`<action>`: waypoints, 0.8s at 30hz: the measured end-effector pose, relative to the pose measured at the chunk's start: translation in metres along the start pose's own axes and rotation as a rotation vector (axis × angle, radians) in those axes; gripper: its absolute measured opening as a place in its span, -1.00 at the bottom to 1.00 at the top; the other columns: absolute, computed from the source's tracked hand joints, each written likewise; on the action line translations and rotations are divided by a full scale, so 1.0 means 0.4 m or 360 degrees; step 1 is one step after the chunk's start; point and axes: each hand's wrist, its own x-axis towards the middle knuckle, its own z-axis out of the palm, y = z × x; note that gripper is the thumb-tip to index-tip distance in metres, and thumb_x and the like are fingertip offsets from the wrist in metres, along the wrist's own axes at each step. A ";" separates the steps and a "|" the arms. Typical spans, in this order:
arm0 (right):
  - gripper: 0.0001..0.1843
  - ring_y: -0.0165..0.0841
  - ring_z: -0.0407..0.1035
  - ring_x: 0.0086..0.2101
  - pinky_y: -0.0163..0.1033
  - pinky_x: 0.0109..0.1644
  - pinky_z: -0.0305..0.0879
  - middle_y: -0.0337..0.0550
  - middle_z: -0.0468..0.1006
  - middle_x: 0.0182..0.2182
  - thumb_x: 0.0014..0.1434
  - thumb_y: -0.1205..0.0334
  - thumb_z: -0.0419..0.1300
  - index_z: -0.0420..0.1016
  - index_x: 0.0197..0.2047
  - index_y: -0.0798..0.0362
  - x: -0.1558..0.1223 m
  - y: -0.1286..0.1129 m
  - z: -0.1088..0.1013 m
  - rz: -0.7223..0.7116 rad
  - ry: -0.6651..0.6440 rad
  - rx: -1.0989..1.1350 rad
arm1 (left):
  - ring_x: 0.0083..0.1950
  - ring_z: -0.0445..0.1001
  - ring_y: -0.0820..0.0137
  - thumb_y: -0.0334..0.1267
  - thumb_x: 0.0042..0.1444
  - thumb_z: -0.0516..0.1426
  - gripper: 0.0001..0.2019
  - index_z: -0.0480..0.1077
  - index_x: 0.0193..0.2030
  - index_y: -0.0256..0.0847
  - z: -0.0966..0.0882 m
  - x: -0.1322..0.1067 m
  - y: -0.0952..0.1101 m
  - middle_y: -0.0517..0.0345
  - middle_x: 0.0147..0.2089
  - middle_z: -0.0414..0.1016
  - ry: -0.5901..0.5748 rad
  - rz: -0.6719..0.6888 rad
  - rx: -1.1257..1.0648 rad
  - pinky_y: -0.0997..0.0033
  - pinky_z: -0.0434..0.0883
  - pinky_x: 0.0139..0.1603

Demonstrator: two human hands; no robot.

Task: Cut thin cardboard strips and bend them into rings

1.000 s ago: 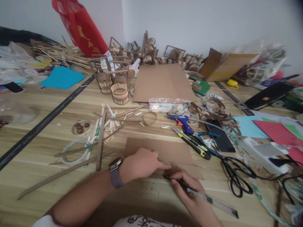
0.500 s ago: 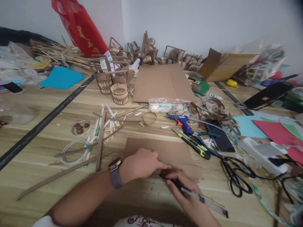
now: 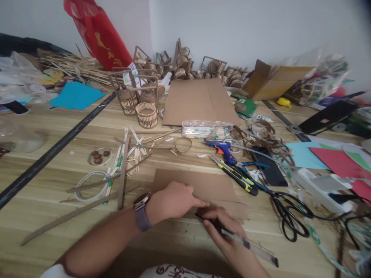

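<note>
Cardboard piece (image 3: 194, 181) lies flat on the surface (image 3: 66, 144), under the left hand (image 3: 172, 200), one finger outstretched, others curled. Right hand (image 3: 224, 227) pinches a pen-like tool (image 3: 246, 244), shifted slightly left since a second ago, cardboard unmoved; likely a short stroke. Tape ring (image 3: 109, 159) encircles brown balls (image 3: 97, 158); small baskets (image 3: 128, 105) sit within wooden frames (image 3: 157, 89).

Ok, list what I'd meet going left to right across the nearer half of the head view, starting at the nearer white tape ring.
Nearer white tape ring, flat brown strip, wristwatch, left hand, right hand, black loop handles, red paper.
</note>
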 end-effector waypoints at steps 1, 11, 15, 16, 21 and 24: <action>-0.84 -0.33 0.52 -0.38 -0.30 -0.25 0.45 -0.20 0.61 -0.42 0.28 0.19 0.16 0.54 -0.31 -0.05 0.000 -0.001 0.000 -0.0004 -0.0001 0.0004 | -0.28 0.56 0.26 -0.32 0.37 0.02 -0.48 0.22 0.37 0.35 0.000 0.000 0.000 0.05 -0.15 0.51 -0.0005 -0.0002 0.0001 0.46 0.33 -0.38; -0.78 -0.34 0.50 -0.42 -0.31 -0.32 0.42 -0.20 0.60 -0.45 0.29 0.14 0.14 0.55 -0.35 -0.04 -0.002 0.001 -0.008 0.0069 0.0005 0.0015 | -0.29 0.56 0.26 -0.34 0.36 0.02 -0.47 0.22 0.36 0.36 0.001 0.000 0.000 0.06 -0.16 0.50 -0.0002 -0.0010 -0.0004 0.46 0.31 -0.40; -0.76 -0.33 0.49 -0.43 -0.30 -0.33 0.41 -0.18 0.61 -0.45 0.29 0.09 0.15 0.55 -0.36 -0.04 -0.014 0.017 -0.017 0.0132 0.0014 -0.0005 | -0.28 0.55 0.28 -0.34 0.35 0.03 -0.45 0.21 0.36 0.37 -0.003 0.000 0.001 0.07 -0.15 0.51 -0.0023 -0.0020 -0.0009 0.48 0.32 -0.38; -0.75 -0.34 0.49 -0.44 -0.30 -0.33 0.41 -0.18 0.61 -0.45 0.29 0.08 0.15 0.55 -0.35 -0.04 -0.019 0.023 -0.018 0.0151 0.0015 -0.0025 | -0.27 0.56 0.28 -0.35 0.35 0.03 -0.45 0.21 0.36 0.37 -0.004 0.000 0.001 0.06 -0.15 0.51 -0.0031 -0.0024 -0.0010 0.48 0.32 -0.38; -0.77 -0.35 0.47 -0.45 -0.30 -0.31 0.38 -0.23 0.58 -0.48 0.29 0.10 0.16 0.54 -0.37 -0.05 -0.035 0.046 -0.028 0.0141 0.0034 -0.0082 | -0.26 0.56 0.26 -0.36 0.35 0.02 -0.43 0.19 0.37 0.39 -0.003 0.000 0.001 0.05 -0.14 0.51 -0.0040 -0.0019 -0.0006 0.47 0.31 -0.37; -0.78 -0.34 0.48 -0.45 -0.30 -0.32 0.38 -0.25 0.58 -0.49 0.27 0.10 0.17 0.54 -0.37 -0.06 -0.037 0.043 -0.039 0.0169 0.0049 -0.0039 | -0.26 0.56 0.24 -0.36 0.35 0.02 -0.43 0.17 0.38 0.40 -0.003 0.000 0.001 0.04 -0.14 0.51 -0.0038 -0.0009 -0.0010 0.47 0.30 -0.39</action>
